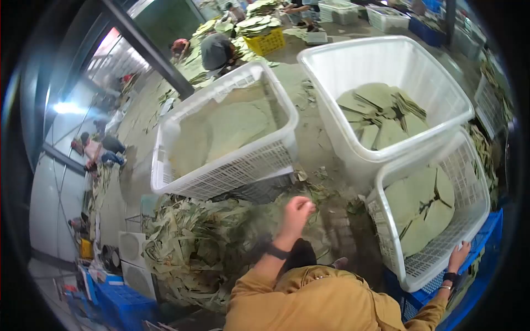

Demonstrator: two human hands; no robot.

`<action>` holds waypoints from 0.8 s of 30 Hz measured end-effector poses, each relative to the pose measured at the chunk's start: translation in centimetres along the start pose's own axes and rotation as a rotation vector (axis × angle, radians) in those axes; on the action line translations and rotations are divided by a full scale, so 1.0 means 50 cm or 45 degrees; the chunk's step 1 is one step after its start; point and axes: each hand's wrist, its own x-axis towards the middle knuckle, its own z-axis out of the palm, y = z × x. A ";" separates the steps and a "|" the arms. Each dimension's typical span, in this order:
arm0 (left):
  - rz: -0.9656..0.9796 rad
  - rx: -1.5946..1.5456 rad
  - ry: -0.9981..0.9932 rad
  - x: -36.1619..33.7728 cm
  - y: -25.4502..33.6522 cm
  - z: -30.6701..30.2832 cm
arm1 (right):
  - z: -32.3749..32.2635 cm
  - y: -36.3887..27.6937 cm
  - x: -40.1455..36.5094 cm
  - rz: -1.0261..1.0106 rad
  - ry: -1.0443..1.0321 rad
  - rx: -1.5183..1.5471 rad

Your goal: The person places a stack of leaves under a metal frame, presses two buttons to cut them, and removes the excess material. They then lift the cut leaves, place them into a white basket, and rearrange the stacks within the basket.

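Note:
My left hand [298, 212] is raised over the floor beside a heap of leaf scraps, fingers curled together, with nothing visible in them. At the lower right, my right hand [459, 256] grips the near rim of a tilted white basket [395, 237]. Inside this basket lie pale green, round-cut leaf stacks [422, 207]. The basket rests on a blue crate [493, 234]. Just beyond it stands a deep white tub [386, 55] with more cut leaf stacks [386, 113] at its bottom.
Left of the tub, another white basket [243, 160] holds large pale green leaf pieces under what looks like water. The scrap heap [193, 248] spreads below it. A dark post [149, 47] slants at upper left. Several people work among leaf piles and a yellow crate [265, 42] at the back.

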 end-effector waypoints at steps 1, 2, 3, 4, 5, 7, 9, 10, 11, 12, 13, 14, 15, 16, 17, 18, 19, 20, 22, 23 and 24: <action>-0.030 -0.049 0.135 0.001 0.018 -0.055 | 0.022 -0.046 0.015 -0.167 0.070 0.117; -0.016 -0.122 0.217 0.005 0.032 -0.108 | 0.000 -0.139 0.023 -0.198 0.083 0.127; -0.005 -0.196 0.300 0.012 0.042 -0.161 | -0.059 -0.293 0.015 -0.285 0.075 0.346; 0.027 -0.236 0.345 0.027 0.047 -0.219 | -0.116 -0.446 0.002 -0.375 0.063 0.566; 0.085 -0.324 0.385 0.046 0.055 -0.284 | -0.163 -0.584 -0.010 -0.382 -0.068 0.679; 0.245 -0.385 0.488 0.089 0.101 -0.425 | -0.201 -0.811 -0.039 -0.554 -0.161 0.826; 0.354 -0.527 0.651 0.138 0.157 -0.575 | -0.232 -1.039 -0.090 -0.834 -0.129 0.873; 0.413 -0.505 0.763 0.169 0.181 -0.653 | -0.239 -1.144 -0.118 -0.851 -0.246 0.977; 0.458 -0.484 0.881 0.198 0.200 -0.727 | -0.270 -1.251 -0.151 -0.785 -0.473 0.998; 0.460 -0.434 1.001 0.232 0.214 -0.799 | -0.278 -1.343 -0.184 -1.062 -0.357 0.994; 0.454 -0.376 1.119 0.268 0.220 -0.873 | -0.298 -1.431 -0.217 -1.252 -0.335 0.979; 0.357 -0.276 1.170 0.307 0.211 -0.955 | -0.332 -1.520 -0.250 -1.352 -0.448 1.068; 0.265 -0.171 1.207 0.352 0.194 -1.035 | -0.345 -1.593 -0.274 -1.368 -0.470 1.054; 0.247 -0.172 1.220 0.400 0.173 -1.103 | -0.347 -1.658 -0.296 -1.453 -0.592 1.044; 0.109 -0.101 1.200 0.448 0.146 -1.166 | -0.346 -1.714 -0.317 -1.535 -0.713 1.035; -0.022 -0.034 1.174 0.490 0.122 -1.214 | -0.347 -1.765 -0.335 -1.621 -0.739 0.955; -0.030 -0.040 1.178 0.524 0.106 -1.238 | -0.341 -1.809 -0.345 -1.706 -0.762 0.871; -0.152 0.018 1.269 0.560 0.085 -1.253 | -0.297 -1.835 -0.352 -1.786 -0.791 0.806; -0.312 -0.075 1.267 0.624 0.038 -1.295 | -0.297 -1.882 -0.369 -1.898 -0.811 0.755; -0.312 -0.094 1.271 0.649 0.007 -1.311 | -0.295 -1.898 -0.374 -1.999 -0.842 0.709; -0.230 -0.050 1.313 0.663 -0.014 -1.315 | -0.281 -1.904 -0.378 -2.014 -0.895 0.692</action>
